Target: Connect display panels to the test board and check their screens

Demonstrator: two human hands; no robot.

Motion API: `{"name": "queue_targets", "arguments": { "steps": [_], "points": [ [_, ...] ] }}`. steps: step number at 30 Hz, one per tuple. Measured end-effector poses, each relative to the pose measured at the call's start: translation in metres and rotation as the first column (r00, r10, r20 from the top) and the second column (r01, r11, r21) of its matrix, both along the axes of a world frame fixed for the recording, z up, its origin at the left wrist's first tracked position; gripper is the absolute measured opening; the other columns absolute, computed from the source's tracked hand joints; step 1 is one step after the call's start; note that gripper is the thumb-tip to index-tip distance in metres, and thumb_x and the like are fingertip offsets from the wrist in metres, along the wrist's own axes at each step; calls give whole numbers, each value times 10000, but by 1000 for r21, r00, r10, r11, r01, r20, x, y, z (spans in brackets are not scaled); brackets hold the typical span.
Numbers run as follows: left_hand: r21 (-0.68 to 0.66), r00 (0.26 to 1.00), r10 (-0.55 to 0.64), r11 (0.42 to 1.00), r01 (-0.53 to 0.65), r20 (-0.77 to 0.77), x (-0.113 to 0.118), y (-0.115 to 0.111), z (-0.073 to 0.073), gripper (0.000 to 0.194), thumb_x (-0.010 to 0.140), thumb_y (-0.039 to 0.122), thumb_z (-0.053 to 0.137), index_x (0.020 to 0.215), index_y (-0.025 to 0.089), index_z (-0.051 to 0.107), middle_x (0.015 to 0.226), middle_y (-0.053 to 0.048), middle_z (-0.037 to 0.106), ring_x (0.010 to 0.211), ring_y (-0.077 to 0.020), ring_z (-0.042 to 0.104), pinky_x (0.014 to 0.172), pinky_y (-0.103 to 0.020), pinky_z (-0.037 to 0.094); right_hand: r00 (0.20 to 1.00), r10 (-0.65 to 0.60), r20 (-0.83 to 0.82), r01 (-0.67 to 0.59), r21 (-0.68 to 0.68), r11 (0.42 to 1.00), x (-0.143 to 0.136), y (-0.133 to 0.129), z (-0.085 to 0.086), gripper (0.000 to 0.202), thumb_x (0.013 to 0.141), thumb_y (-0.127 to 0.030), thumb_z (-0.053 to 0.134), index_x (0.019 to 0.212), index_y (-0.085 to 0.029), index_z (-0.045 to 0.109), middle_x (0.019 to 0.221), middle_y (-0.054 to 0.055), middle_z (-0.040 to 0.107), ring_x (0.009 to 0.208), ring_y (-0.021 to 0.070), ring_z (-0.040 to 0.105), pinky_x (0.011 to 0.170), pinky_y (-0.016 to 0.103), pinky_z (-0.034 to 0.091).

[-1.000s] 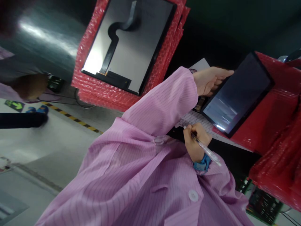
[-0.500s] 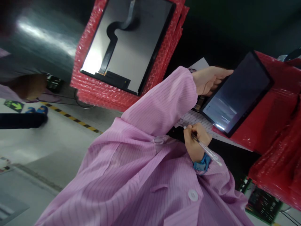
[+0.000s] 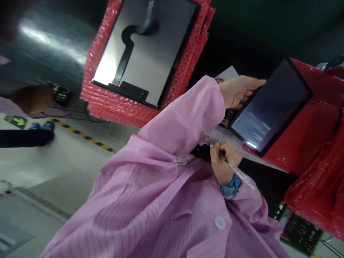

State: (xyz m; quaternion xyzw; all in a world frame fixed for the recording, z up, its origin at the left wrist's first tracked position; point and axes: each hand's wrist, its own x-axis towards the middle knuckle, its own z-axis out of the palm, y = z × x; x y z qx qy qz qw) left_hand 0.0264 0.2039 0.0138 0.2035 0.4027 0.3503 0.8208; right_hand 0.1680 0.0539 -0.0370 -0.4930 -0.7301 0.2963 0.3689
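Note:
My left hand (image 3: 237, 92) reaches across from the left and grips the near edge of a dark, glossy display panel (image 3: 271, 107). Its thumb points along the edge and the other fingers curl underneath. The panel is tilted over red bubble wrap. Below it, my right hand (image 3: 225, 161) is closed around a clear pen (image 3: 238, 171), tip down at a sheet of paper with a printed grid (image 3: 224, 137). Part of that sheet is hidden by my sleeve and the panel. A blue band (image 3: 231, 187) circles my right wrist.
Another display panel (image 3: 163, 53) with a black ribbon cable lies on stacked red bubble wrap (image 3: 120, 114). More red bubble wrap (image 3: 319, 179) is piled at the right, above a green circuit board (image 3: 302, 231). Another person's arm (image 3: 32, 98) is at the far left.
The pen's rear end has shifted very slightly in my right hand. My left hand and the display panel stay practically where they were.

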Motion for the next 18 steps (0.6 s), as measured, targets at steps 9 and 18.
{"name": "queue_targets", "arguments": {
  "steps": [9, 18],
  "points": [
    [-9, 1000, 10, 1000, -10, 0, 0, 0, -1, 342, 1094, 294, 368, 1040, 89, 637, 884, -62, 656, 745, -143, 610, 747, -282, 489, 1000, -17, -10, 17, 24, 1000, 0, 1, 0, 354, 873, -154, 585, 622, -263, 361, 512, -64, 387, 424, 113, 359, 453, 300, 317],
    [-35, 999, 39, 999, -39, -3, 0, -3, 5, 308, 1097, 271, 385, 975, 144, 638, 865, -54, 691, 744, -142, 615, 734, -274, 490, 1000, 4, 14, -4, 34, 999, -2, -2, -2, 367, 873, -144, 573, 608, -263, 349, 492, -72, 374, 405, 109, 356, 431, 296, 327]
  ]
}}
